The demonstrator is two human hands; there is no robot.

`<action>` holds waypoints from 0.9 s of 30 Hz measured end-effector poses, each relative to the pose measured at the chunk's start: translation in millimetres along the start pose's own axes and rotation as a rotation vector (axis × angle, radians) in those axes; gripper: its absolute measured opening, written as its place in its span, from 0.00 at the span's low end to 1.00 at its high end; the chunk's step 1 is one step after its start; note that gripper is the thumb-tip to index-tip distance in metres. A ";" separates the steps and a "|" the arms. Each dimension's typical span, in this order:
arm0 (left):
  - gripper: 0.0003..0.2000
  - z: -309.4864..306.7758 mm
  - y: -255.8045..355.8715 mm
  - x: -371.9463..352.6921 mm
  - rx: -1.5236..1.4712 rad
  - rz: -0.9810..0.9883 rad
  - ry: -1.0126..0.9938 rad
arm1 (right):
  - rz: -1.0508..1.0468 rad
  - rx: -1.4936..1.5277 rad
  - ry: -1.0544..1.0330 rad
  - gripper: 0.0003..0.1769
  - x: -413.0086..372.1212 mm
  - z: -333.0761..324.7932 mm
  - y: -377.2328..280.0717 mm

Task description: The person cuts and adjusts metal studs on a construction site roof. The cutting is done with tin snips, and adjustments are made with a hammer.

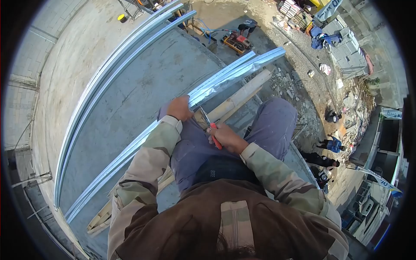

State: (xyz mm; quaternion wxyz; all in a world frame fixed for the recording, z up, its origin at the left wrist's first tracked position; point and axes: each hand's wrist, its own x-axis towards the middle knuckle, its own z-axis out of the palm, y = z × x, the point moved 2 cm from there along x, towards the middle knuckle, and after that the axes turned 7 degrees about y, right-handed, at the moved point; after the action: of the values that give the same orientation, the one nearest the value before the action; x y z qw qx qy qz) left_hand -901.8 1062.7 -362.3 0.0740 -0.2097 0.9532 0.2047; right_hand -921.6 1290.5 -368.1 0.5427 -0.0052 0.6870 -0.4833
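My left hand (180, 108) is closed around a long, shiny metal profile (225, 80) that lies across my thigh. The profile runs from the lower left up to the upper right, beside another strip. In my right hand (229, 136) are red-handled snips (215, 135), their metal jaws pointing up toward the profile just right of my left hand. The tips of the jaws come close to the profile's lower edge.
More long metal profiles (102, 73) lie on the concrete slab (143, 82) to the left. A bamboo pole (242, 93) passes near my knees. Beyond the slab's edge, far below, are rubble (288, 78), a red machine (236, 42) and several people (333, 144).
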 end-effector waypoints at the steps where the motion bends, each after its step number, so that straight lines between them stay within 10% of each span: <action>1: 0.23 0.9 -2.1 0.1 -0.020 -0.003 -0.011 | 0.004 0.001 0.005 0.19 3.3 2.6 -2.3; 3: 0.23 1.5 -5.1 3.2 -0.044 -0.003 -0.017 | -0.311 -0.830 0.253 0.21 4.5 3.9 -18.6; 19: 0.22 2.2 1.4 -8.2 0.050 -0.010 0.065 | -0.138 -0.683 0.354 0.26 28.3 29.2 -21.2; 27: 0.22 5.4 8.0 -10.8 0.112 -0.011 0.176 | -0.383 -0.744 0.404 0.21 38.9 30.5 -17.6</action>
State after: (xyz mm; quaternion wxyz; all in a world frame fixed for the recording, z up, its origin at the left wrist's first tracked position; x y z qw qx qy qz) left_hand -895.1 1075.5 -361.9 0.0029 -0.2278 0.9648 0.1317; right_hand -923.8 1240.3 -383.4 0.2603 -0.2321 0.8922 -0.2871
